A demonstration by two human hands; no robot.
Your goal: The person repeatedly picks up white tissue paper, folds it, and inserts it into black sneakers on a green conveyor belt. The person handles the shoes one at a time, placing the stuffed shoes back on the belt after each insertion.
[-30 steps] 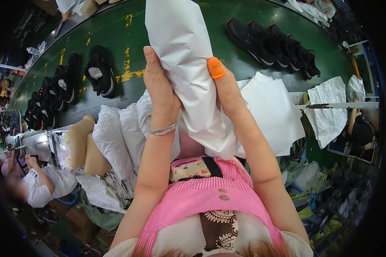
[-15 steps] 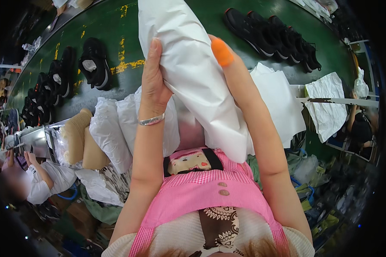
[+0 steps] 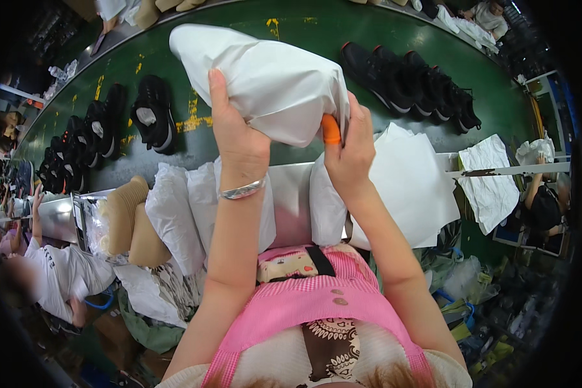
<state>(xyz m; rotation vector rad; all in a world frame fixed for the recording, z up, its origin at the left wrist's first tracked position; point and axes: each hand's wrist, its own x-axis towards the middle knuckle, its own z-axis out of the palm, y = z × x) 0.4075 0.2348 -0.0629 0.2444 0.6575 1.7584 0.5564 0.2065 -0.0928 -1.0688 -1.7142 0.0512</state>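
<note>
Between my hands, above the green bench, is a bundle of white wrapping paper (image 3: 265,81); whatever lies inside is hidden. My left hand (image 3: 236,132) grips its lower left side, thumb lying up along the paper, with a silver bangle at the wrist. At the right end, my right hand (image 3: 352,145) pinches a gathered fold; an orange cover sits on one of its digits. Two white paper-wrapped bundles (image 3: 174,216) lie close to my left forearm. A stack of flat white paper sheets (image 3: 407,184) lies beside my right forearm.
Black shoes (image 3: 154,116) stand in a row on the left of the green bench (image 3: 239,168), and more black shoes (image 3: 375,74) on the right. Tan moulded inserts (image 3: 126,216) are stacked at the left. A co-worker in white (image 3: 64,278) is at the far left.
The bundle has swung from nearly upright to lying across, its tail folded up off my apron. My right hand has come from behind the paper to its right end, now pinching a fold.
</note>
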